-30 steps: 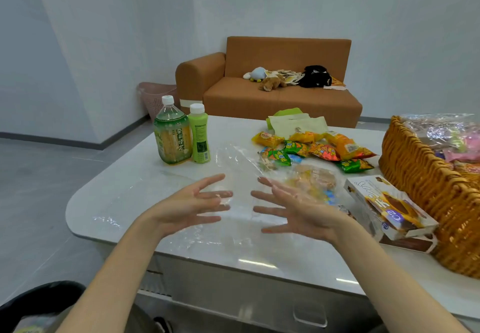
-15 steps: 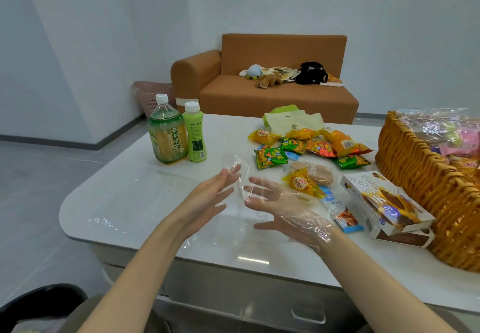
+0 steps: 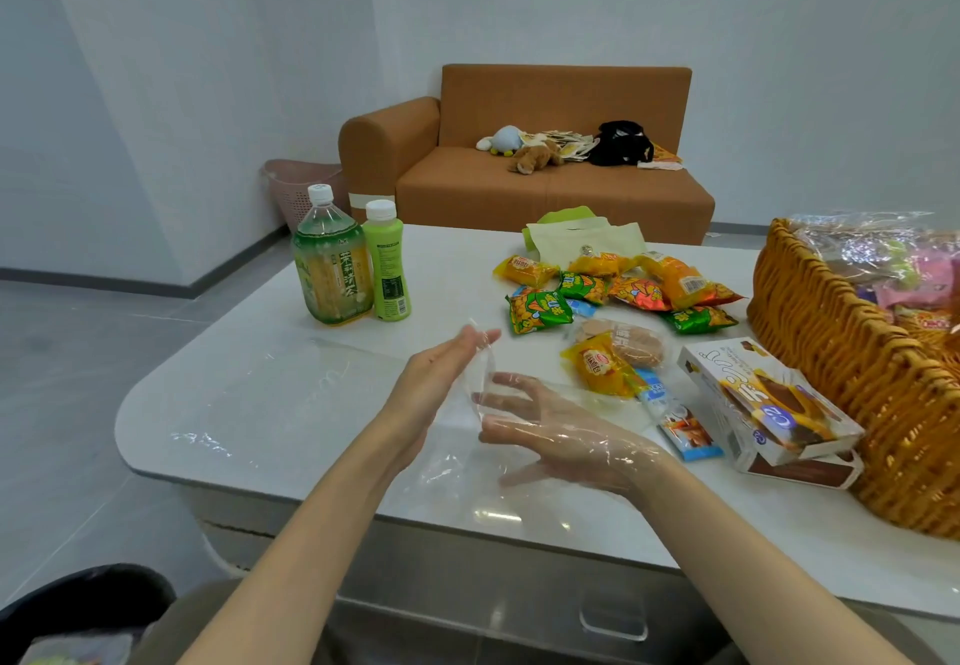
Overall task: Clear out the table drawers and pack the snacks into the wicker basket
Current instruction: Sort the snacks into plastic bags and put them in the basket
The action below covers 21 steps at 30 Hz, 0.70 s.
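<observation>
Crosswise, clear bag over right hand

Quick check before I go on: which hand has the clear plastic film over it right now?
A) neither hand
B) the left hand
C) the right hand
C: the clear plastic film covers the right hand down to the wrist, where its sheen and wrinkles show. The left hand is bare, with straight fingers at the film's upper edge.
</observation>
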### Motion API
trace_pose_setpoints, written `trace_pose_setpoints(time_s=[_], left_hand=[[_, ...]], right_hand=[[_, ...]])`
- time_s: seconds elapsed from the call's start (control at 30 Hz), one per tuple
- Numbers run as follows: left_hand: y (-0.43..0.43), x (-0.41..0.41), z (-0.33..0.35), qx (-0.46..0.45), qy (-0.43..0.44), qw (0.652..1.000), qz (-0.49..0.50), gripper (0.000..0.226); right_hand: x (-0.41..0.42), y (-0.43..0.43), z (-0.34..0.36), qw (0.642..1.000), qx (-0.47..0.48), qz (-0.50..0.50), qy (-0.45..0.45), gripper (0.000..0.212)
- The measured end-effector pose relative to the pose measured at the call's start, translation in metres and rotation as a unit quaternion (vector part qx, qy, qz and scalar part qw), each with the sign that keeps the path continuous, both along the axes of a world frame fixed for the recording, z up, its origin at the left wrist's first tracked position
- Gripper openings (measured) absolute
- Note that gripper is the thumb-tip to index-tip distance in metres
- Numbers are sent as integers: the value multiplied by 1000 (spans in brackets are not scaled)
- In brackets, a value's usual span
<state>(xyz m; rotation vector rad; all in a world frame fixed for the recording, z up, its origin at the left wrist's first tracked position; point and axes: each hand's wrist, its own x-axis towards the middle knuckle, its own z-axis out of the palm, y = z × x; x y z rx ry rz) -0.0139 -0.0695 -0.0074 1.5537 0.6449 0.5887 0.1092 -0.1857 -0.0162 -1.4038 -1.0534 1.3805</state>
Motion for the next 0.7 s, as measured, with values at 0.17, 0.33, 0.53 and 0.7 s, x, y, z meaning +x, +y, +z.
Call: trace_pose_setpoints(time_s=[0.17,0.33,0.53,0.7], left_hand=[[1,0,7,-111,-90,988,56,36],[-1,1,8,-132,-80,986,60,36],[21,5,17,-222,-149,956,120,38],[54,7,22,-225,-120,948,191,43]], right_hand=[[-3,-3,0,997,-11,-61,38,127],[0,-7,3,998,-14,-48,43,129],[31,-15,28,985,83,-154,15,82],[77,3,24,902,131,-396,-113,30]])
